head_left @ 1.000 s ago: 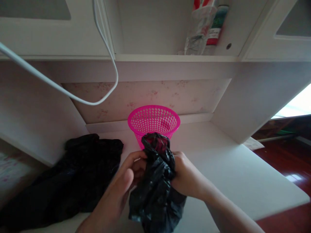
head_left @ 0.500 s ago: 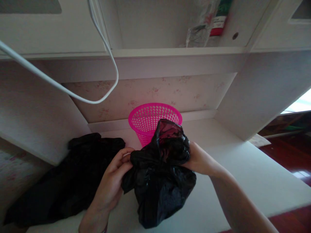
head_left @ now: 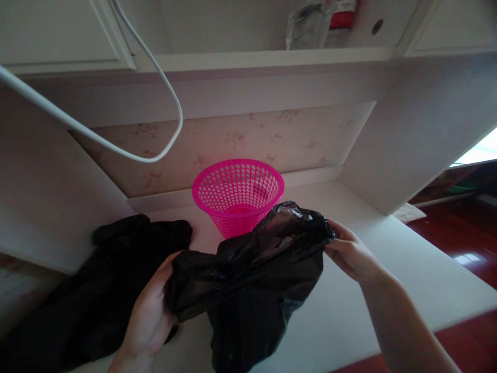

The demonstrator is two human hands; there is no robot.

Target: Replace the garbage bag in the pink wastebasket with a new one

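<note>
A thin black plastic bag hangs stretched between my two hands, its mouth partly spread at the top. My left hand grips the bag's left edge, with most of the fingertips hidden behind the plastic. At the upper right corner, my right hand pinches the rim between thumb and fingers. Just behind the bag stands a pink perforated wastebasket, upright, its front lower part covered by the bag.
More black plastic lies heaped on the white surface at left. A white cable loops across the upper left. Above is an open shelf holding a clear plastic package and a red container. A side panel rises at right.
My hands have moved apart, left hand leftward and right hand rightward, pulling the bunched bag wider. More of the wastebasket's rim and inside shows. The view has shifted slightly.
</note>
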